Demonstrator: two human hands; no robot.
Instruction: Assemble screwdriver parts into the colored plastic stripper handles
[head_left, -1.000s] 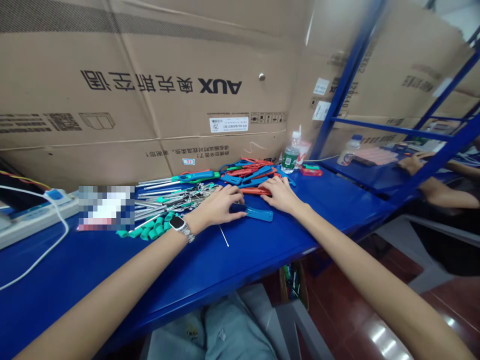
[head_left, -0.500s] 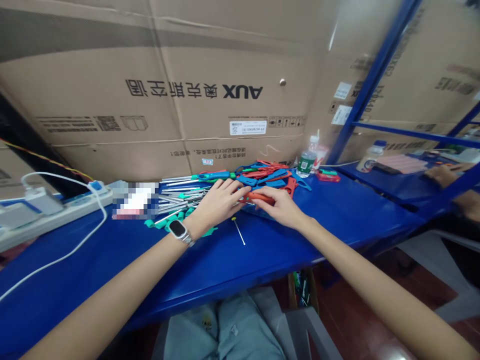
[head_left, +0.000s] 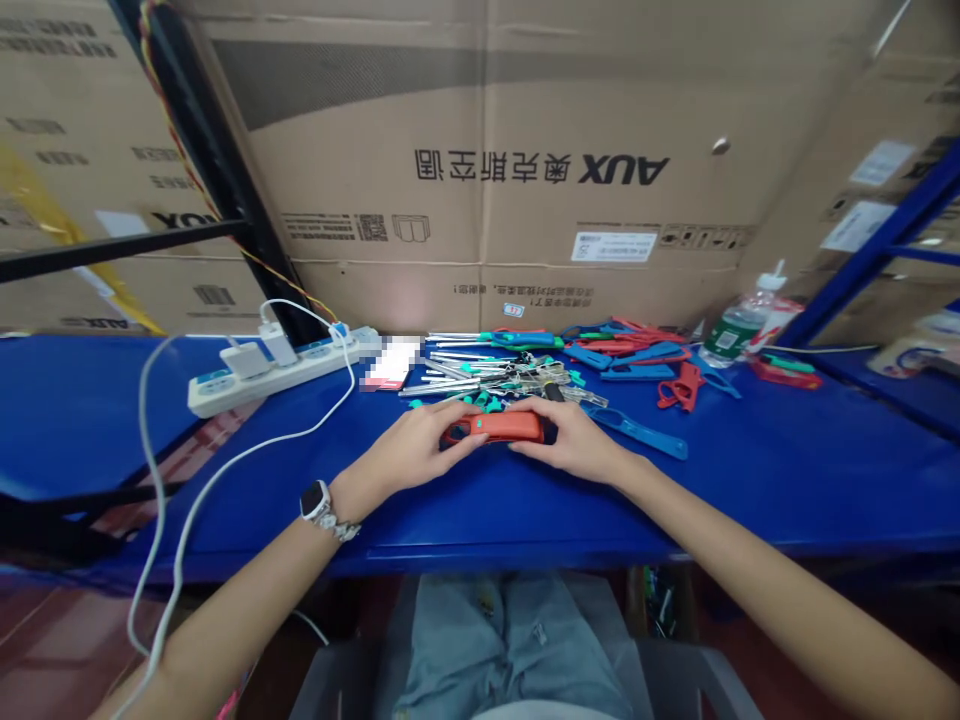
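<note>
An orange plastic tool [head_left: 514, 427] with a small green spot lies level between my two hands, near the middle of the blue table. My left hand [head_left: 420, 440], with a watch on its wrist, grips the tool's left end. The right end is held between the thumb and fingers of my right hand [head_left: 574, 440]. Just behind the hands lie metal rods [head_left: 457, 370] and small green parts [head_left: 487, 402]. A flat blue plastic piece [head_left: 641, 432] rests to the right of my right hand. Further back is a pile of red and blue plastic pieces [head_left: 630, 348].
A white power strip [head_left: 289, 375] with plugs and cables lies at the left. White cables hang over the front edge. At the back right stand a bottle [head_left: 735, 325] and a red case [head_left: 786, 373]. Large cardboard [head_left: 525, 100] rises behind the blue table [head_left: 450, 520].
The view has turned left, showing more of the power strip. Both hands still hold the orange tool, now nearer the front edge, and my left fingers have moved from over it to its left end.
</note>
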